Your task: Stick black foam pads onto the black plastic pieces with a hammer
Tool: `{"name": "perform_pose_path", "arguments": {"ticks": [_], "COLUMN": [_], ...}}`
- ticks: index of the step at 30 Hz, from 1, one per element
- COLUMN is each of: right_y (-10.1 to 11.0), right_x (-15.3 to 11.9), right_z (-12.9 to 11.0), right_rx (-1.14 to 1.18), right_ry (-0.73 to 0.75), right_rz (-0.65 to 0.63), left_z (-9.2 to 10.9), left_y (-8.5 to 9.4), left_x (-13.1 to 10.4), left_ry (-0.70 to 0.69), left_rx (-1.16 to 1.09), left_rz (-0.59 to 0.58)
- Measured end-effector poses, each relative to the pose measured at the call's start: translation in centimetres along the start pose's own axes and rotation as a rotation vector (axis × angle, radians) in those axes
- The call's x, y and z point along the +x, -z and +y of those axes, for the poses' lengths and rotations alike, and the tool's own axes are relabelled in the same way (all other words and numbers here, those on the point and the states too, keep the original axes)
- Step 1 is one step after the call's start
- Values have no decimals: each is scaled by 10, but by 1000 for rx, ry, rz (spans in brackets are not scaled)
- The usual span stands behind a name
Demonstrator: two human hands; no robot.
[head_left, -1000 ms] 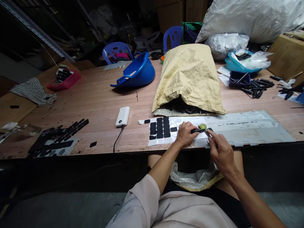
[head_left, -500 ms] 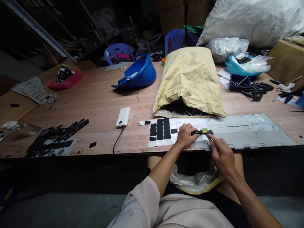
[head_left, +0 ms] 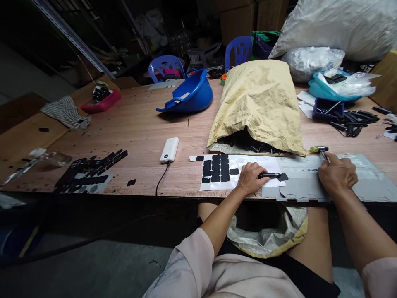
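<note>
My left hand (head_left: pixel 249 178) rests on the white backing sheet (head_left: pixel 245 159), its fingers pinching a slim black piece (head_left: pixel 269 176). The far end of that piece lies beside a black rounded pad (head_left: pixel 283 177) on the grey board (head_left: pixel 297 184). Further right, my right hand (head_left: pixel 336 174) is closed round the handle of a small hammer (head_left: pixel 319 149) with a yellow-green face and a dark opposite end. The hammer head is held above the board, apart from the black piece. Rows of black rounded pads (head_left: pixel 216 168) cover the left part of the backing sheet.
Behind the sheet lies a yellow sack (head_left: pixel 257 103), its mouth showing black parts. A white power bank (head_left: pixel 169 150) with a cable, a blue basin (head_left: pixel 189 97) and more black pads (head_left: pixel 93 180) are leftward. Black parts (head_left: pixel 353 122) lie rightward. An open sack (head_left: pixel 266 240) sits on my lap.
My right hand and the hammer have moved right and up, away from the black piece. My left hand still pinches the piece. The whole view has shifted slightly.
</note>
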State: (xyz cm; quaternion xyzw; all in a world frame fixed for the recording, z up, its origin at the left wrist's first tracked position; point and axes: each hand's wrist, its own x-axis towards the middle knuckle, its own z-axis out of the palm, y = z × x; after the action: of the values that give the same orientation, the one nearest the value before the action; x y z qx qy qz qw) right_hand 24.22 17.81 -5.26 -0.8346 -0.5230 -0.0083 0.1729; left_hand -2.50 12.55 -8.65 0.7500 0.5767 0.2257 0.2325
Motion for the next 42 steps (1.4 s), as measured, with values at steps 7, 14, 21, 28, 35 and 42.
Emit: {"name": "perform_pose_path", "arguments": {"ticks": [7,14,21,28,35,42], "right_y": [-19,-17,-20,-22,-25,-23], "right_x": [-8,-7,-8,-7,-6,-7], "right_z": [0,1,2,4,5,3], "right_rx": [-22,-49,-56,-20,-28,-71], "right_ry": [85,89,100,112,107,115], "right_rz": [114,97,102,112,105,91], "left_z": [5,-12,3,2,-44,-44], "left_y": [1,-50,-37,51,70,81], "left_x": [-36,-132,-122,-15,75,69], "left_ry": [-240,-282,46,-46,186,223], "left_rx": [-91,-100,101,-95,339,411], "left_rz": [50,-341,-618,-34,165,94]}}
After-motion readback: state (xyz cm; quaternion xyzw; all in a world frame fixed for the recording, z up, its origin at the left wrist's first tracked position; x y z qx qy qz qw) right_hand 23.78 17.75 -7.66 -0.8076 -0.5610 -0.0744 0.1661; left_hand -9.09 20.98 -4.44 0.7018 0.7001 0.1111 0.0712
